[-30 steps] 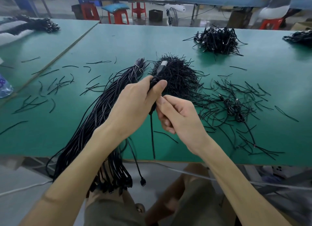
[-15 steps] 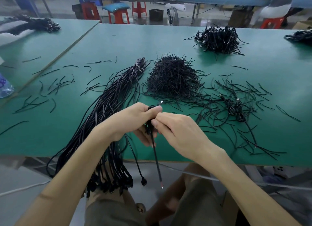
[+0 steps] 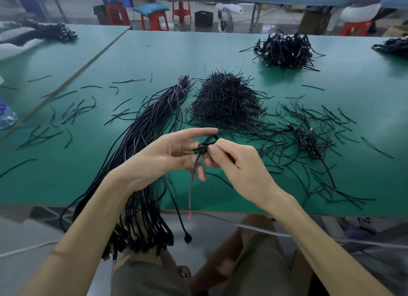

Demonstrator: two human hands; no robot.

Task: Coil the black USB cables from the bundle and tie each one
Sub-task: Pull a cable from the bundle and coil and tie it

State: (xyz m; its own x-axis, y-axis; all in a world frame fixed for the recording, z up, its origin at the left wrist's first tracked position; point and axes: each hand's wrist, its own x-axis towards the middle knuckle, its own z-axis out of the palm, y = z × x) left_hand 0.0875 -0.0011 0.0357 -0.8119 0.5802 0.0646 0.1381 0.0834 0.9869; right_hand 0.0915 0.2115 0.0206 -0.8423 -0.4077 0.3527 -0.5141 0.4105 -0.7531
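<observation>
- Right grip (image 3: 242,167): thumb and forefinger pinched on small coiled black USB cable (image 3: 204,149), held over the near part of the green surface (image 3: 176,52).
- Left grip (image 3: 167,154): mostly spread. Index straight by the coil's loop, other fingers loose behind the coil and touching it.
- Coil's free tail hangs down past the surface's front edge, reddish tip.
- Bundle of long black cables (image 3: 154,123): on the surface just left of the hands, connector ends drooping over the front edge.
- Heap of short black tie wires (image 3: 225,99) beyond the hands.
</observation>
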